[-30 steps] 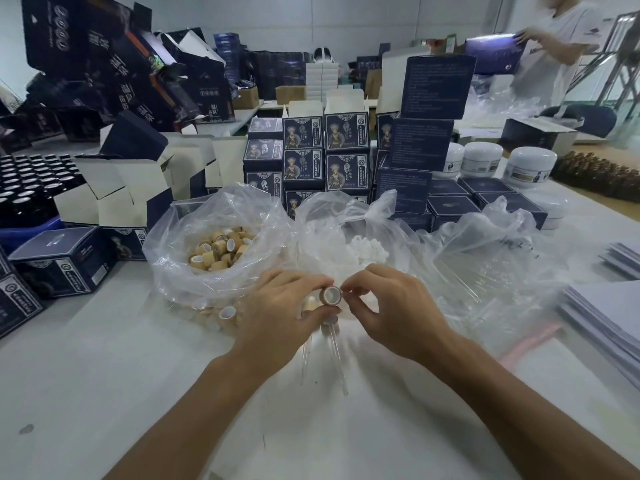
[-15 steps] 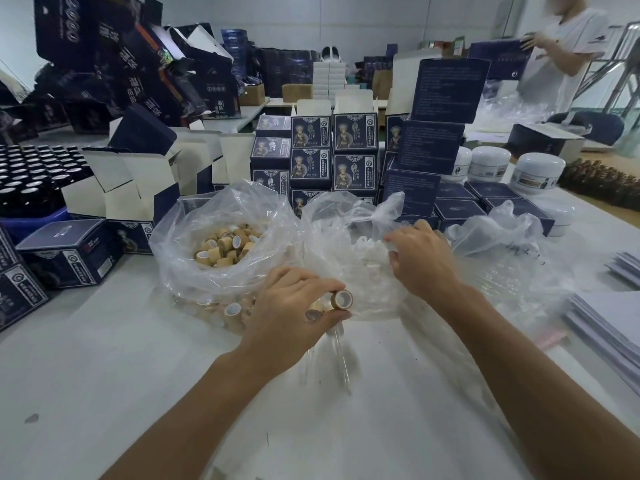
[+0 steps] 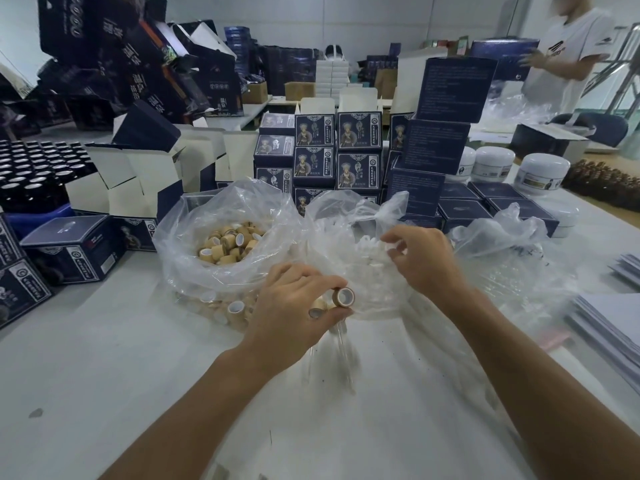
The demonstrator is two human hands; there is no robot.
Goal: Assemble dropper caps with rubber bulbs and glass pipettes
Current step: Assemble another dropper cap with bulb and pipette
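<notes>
Over the white table (image 3: 104, 375), the left hand (image 3: 291, 306) is curling round a tan cap (image 3: 344, 296) and some glass pipettes (image 3: 343, 344) that are hanging down under it. Just behind, the right hand (image 3: 426, 261) is pinching something small and white at the bag of rubber bulbs (image 3: 367, 251). I think a bulb is being picked, and next it needs pushing into the cap's hole
</notes>
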